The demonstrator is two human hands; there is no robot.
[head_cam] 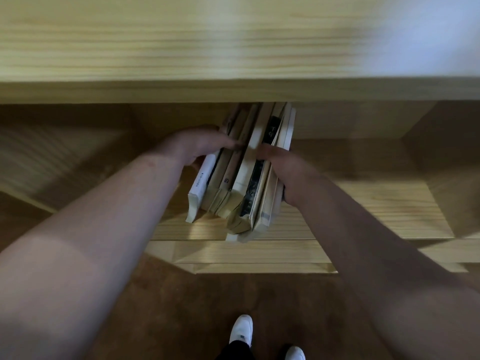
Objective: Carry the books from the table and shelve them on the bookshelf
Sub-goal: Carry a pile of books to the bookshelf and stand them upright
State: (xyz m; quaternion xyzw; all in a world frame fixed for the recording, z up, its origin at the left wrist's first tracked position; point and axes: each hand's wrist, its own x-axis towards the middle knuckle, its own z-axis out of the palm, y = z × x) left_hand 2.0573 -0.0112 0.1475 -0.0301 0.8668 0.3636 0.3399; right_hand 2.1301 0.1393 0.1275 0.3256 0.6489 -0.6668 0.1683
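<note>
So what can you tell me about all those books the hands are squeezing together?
The books are a tight bunch of several, and they look like paperbacks. They stand on edge on the pale wooden shelf with their spines facing the camera. The leftmost is white with small dark print. The middle ones look tan and cream, and one is dark with pale lettering. Their far ends disappear under the upper board. The left hand grips the bunch from the left and the right hand from the right.

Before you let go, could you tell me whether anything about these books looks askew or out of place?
Yes: the books, gripped between the left hand and right hand on the shelf, sit unevenly, their near ends staggered, the white book splaying away at left.
</note>
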